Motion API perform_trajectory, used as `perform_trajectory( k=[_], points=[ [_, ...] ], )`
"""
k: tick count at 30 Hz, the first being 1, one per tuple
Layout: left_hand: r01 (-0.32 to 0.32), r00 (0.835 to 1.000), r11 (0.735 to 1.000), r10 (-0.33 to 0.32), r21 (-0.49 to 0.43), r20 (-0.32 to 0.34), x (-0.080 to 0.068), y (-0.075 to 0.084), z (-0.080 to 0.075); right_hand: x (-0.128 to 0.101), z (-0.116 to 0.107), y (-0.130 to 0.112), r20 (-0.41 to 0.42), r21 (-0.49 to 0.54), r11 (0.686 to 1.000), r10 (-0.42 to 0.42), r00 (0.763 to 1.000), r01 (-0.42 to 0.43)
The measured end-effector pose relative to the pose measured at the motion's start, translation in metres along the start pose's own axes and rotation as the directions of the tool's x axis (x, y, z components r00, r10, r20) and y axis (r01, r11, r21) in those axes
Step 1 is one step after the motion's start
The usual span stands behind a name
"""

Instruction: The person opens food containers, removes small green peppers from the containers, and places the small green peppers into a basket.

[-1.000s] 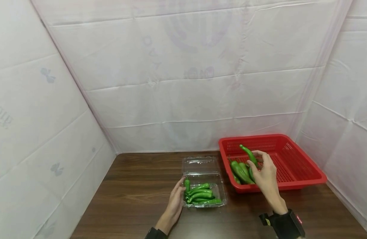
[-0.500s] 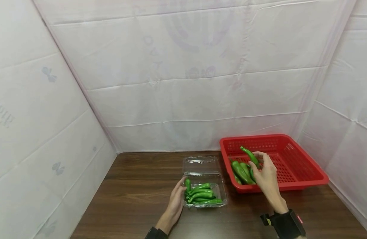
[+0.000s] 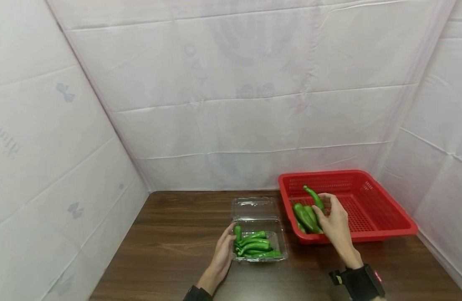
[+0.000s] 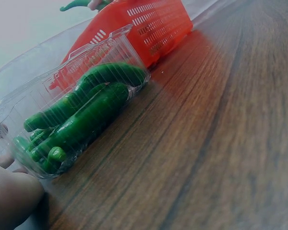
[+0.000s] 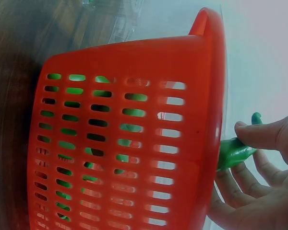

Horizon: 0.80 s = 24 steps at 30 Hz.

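My right hand (image 3: 334,219) pinches a green pepper (image 3: 314,198) over the near left part of the red basket (image 3: 381,221); in the right wrist view the thumb and fingers (image 5: 264,136) hold the green pepper (image 5: 234,150) just past the red basket's (image 5: 129,143) rim. More green peppers (image 3: 304,217) lie in the basket below. My left hand (image 3: 223,251) rests against the left side of a clear plastic clamshell box (image 3: 279,242) with several green peppers (image 3: 255,244) inside, its lid (image 3: 252,207) open toward the back. The left wrist view shows the box (image 4: 19,105) and my fingers (image 4: 12,194) at its corner.
A dark wooden table (image 3: 170,251) carries everything. White sheeted walls (image 3: 234,104) close it in at the back, left and right. The basket stands at the table's right rear, near the right wall.
My right hand has sunk slightly with the pepper toward the basket. The left hand stays at the box.
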<state>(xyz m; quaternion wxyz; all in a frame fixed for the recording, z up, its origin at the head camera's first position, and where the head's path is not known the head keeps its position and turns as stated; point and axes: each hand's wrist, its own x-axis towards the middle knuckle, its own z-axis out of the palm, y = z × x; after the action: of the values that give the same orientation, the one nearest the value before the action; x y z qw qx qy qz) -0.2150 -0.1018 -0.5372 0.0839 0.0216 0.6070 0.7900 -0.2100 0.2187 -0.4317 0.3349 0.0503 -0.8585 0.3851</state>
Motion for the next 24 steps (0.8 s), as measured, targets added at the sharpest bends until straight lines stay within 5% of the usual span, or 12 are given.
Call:
perform_trajectory(
  k=[14,24],
  points=[
    [-0.003,1.000,1.000,0.003,-0.005,-0.003,-0.001,-0.001,0.000,0.001,0.007,0.007,0.150,-0.051,0.999,-0.009,0.989,0.017],
    [-0.005,1.000,1.000,0.005,0.001,-0.010,-0.001,-0.001,0.001,0.003,0.010,0.010,0.318,-0.138,0.990,0.077,0.945,-0.034]
  ],
)
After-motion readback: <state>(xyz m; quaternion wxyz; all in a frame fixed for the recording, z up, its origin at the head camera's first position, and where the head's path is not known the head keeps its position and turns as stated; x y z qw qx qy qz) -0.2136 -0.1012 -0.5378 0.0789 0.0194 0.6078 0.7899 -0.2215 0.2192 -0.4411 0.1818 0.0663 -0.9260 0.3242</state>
